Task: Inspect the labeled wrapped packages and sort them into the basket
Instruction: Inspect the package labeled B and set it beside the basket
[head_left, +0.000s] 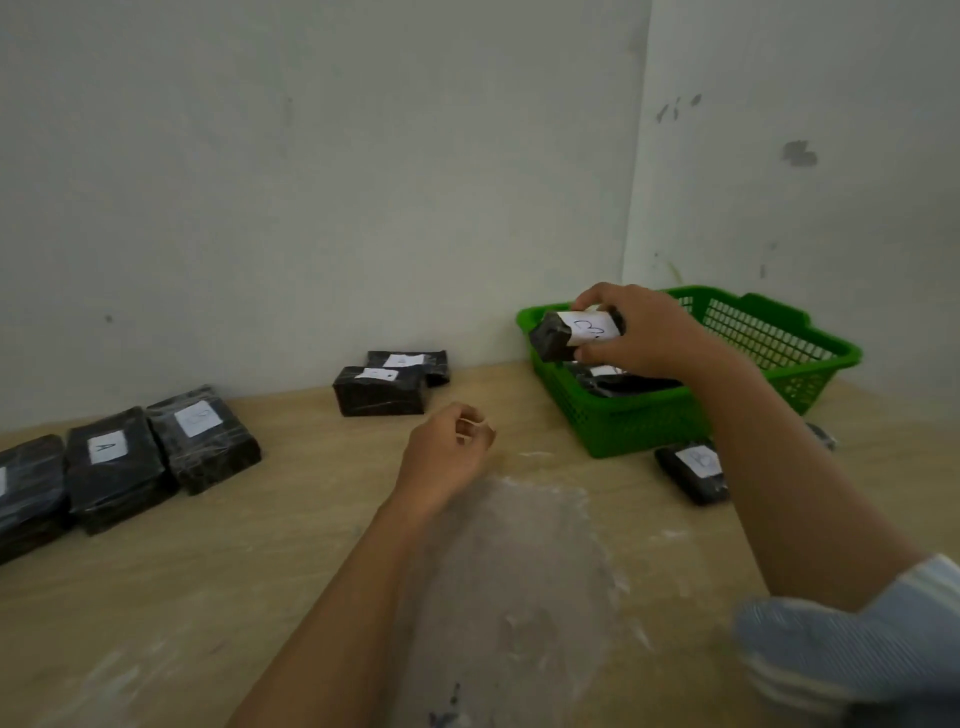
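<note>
My right hand (647, 335) grips a black wrapped package (558, 338) with a white label marked C, held just above the near left part of the green basket (639, 421). At least one more black package (623, 384) lies inside the basket. My left hand (449, 449) hovers over the table's middle, fingers loosely curled, holding nothing. Three black packages (111, 460) lie in a row at the left, one labeled A. Two more packages (382, 389) sit by the back wall. Another labeled package (693, 473) lies in front of the basket.
The wooden table (291, 530) has a pale dusty smear in front of me. Walls meet in a corner behind the basket. A small dark object (823, 436) peeks out beside my right forearm.
</note>
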